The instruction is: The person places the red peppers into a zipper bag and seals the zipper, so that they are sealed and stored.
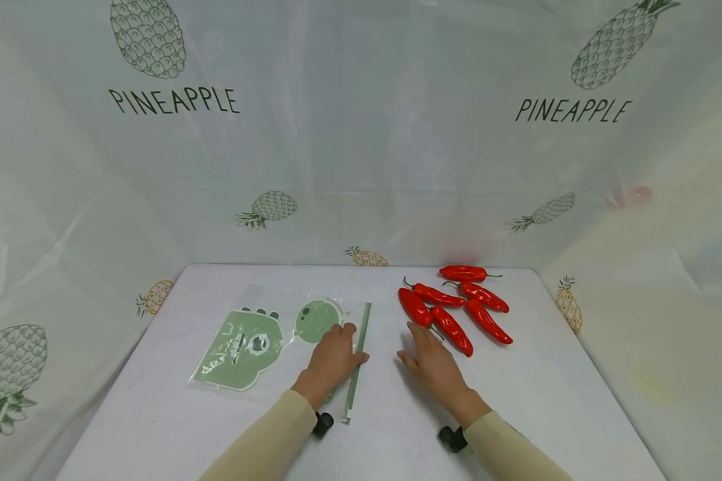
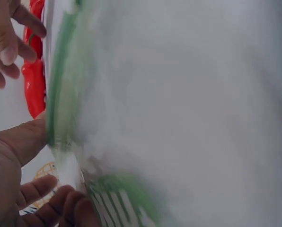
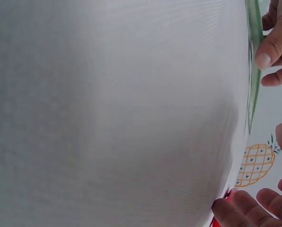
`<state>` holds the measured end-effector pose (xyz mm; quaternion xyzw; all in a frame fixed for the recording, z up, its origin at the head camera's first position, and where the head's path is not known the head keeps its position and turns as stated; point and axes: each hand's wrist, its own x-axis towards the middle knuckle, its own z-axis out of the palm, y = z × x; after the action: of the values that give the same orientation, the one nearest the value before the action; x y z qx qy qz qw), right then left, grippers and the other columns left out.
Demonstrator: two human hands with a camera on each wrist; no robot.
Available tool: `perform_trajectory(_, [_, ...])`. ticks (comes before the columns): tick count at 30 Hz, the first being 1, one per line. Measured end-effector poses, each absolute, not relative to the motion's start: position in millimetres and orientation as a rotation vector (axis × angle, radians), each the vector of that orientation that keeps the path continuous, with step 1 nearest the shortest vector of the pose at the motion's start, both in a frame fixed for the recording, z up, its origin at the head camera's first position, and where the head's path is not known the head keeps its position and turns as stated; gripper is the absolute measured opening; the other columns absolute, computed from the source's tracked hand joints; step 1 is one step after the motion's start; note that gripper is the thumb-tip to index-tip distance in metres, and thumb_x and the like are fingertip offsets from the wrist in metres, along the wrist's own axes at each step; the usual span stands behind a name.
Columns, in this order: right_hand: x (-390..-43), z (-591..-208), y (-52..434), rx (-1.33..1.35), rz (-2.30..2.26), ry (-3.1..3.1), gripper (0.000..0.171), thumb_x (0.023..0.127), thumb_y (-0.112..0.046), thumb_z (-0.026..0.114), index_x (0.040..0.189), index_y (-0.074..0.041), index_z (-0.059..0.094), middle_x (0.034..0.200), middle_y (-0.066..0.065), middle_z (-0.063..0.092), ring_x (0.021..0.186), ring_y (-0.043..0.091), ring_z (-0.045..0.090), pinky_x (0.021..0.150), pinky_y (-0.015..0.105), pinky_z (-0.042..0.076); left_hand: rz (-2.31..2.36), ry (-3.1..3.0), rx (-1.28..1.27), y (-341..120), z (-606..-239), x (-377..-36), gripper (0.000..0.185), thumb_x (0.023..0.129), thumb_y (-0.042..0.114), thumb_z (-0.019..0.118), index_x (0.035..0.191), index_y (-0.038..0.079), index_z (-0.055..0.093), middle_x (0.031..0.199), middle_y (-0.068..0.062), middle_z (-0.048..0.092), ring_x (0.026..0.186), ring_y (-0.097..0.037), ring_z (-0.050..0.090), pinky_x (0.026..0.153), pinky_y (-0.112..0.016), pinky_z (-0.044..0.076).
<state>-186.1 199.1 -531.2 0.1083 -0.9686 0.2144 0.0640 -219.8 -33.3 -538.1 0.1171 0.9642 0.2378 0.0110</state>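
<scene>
A clear zip bag with a green cartoon print lies flat on the left part of the table. My left hand is over its right end, thumb and fingers apart. In the left wrist view the thumb touches the green zip strip, and the other fingers spread beside the print. Several glossy red chili peppers lie in a loose group at the back right. Just in front of them is my right hand, fingers spread and nothing held, fingertips right by the nearest chili pepper.
The white table is enclosed by a hanging pale sheet printed with pineapples, at the back and both sides. A small black wrist camera is on the left wrist, another black wrist camera on the right.
</scene>
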Motion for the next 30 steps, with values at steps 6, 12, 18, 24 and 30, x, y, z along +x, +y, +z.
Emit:
perform_trajectory(6, [-187, -530, 198, 0.343, 0.646, -2.902, 0.078, 0.094, -0.035, 0.081, 0.156, -0.005, 0.046, 0.153, 0.019, 0.056, 0.138, 0.038, 0.058, 0.107, 0.054, 0.055, 0.924, 2.906, 0.351, -48, -539, -225, 0.058, 0.094, 0.028, 0.080, 0.142, 0.003, 0.060, 0.108, -0.010, 0.072, 0.092, -0.020, 0.067, 0.082, -0.039, 0.060])
perform_trajectory(12, [-189, -528, 198, 0.341, 0.661, -2.916, 0.077, 0.096, -0.036, 0.079, 0.157, -0.005, 0.045, 0.154, 0.018, 0.055, 0.139, 0.037, 0.058, 0.108, 0.054, 0.054, 1.083, 2.849, 0.402, -63, -536, -226, 0.038, 0.093, 0.015, 0.078, 0.128, 0.001, 0.071, 0.092, 0.001, 0.071, 0.084, -0.013, 0.063, 0.080, -0.036, 0.058])
perform_trajectory(18, [-189, -527, 200, 0.292, 0.689, -2.915, 0.077, 0.095, -0.035, 0.080, 0.157, -0.006, 0.045, 0.154, 0.017, 0.055, 0.139, 0.037, 0.057, 0.107, 0.056, 0.055, 1.230, 2.809, 0.424, -73, -539, -225, 0.036, 0.094, 0.011, 0.076, 0.130, 0.008, 0.075, 0.094, 0.000, 0.076, 0.084, -0.010, 0.066, 0.078, -0.032, 0.058])
perform_trajectory(24, [-189, -526, 205, 0.249, 0.715, -2.925, 0.078, 0.094, -0.034, 0.081, 0.159, -0.011, 0.043, 0.150, 0.013, 0.058, 0.129, 0.032, 0.064, 0.101, 0.052, 0.059, 1.466, 2.702, 0.268, -75, -538, -226, 0.037, 0.095, 0.014, 0.077, 0.131, 0.011, 0.075, 0.084, 0.001, 0.075, 0.066, -0.005, 0.061, 0.058, -0.024, 0.052])
perform_trajectory(30, [-189, -523, 209, 0.231, 0.770, -2.933, 0.077, 0.094, -0.034, 0.081, 0.158, -0.012, 0.044, 0.150, 0.013, 0.057, 0.125, 0.029, 0.065, 0.098, 0.051, 0.061, 1.700, 2.562, 0.080, -76, -535, -227, 0.029, 0.095, 0.016, 0.078, 0.124, 0.007, 0.079, 0.096, -0.008, 0.080, 0.067, -0.009, 0.072, 0.058, -0.023, 0.058])
